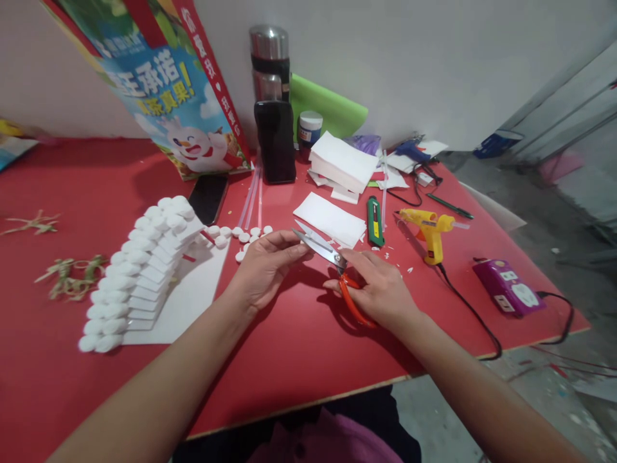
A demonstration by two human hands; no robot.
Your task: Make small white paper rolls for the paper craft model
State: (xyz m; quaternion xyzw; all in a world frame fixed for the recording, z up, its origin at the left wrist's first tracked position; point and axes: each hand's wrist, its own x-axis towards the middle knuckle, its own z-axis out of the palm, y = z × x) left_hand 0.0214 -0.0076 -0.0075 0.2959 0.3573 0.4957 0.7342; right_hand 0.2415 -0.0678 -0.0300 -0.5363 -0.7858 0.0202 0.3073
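Observation:
In the middle of the head view, my right hand (383,289) grips scissors (354,303) with orange handles, their blades slightly parted and pointing left. My left hand (265,270) has its fingers pinched together close to the blade tips; whatever they hold is too small or hidden to make out. Just beyond the blades lies a white card (330,218), with small white scraps around it. Left of my left hand, a stepped, curved model (144,276) of white round pieces and card strips rests on a white sheet (193,318). Loose white round pieces (245,237) lie behind my left hand.
A green utility knife (375,222), a yellow glue gun (429,228) and a purple power box (508,287) sit on the right, cords trailing over the table edge. Behind stand a phone (274,141), a thermos (268,48) and a printed bag (168,90). Dried twigs (72,276) lie left.

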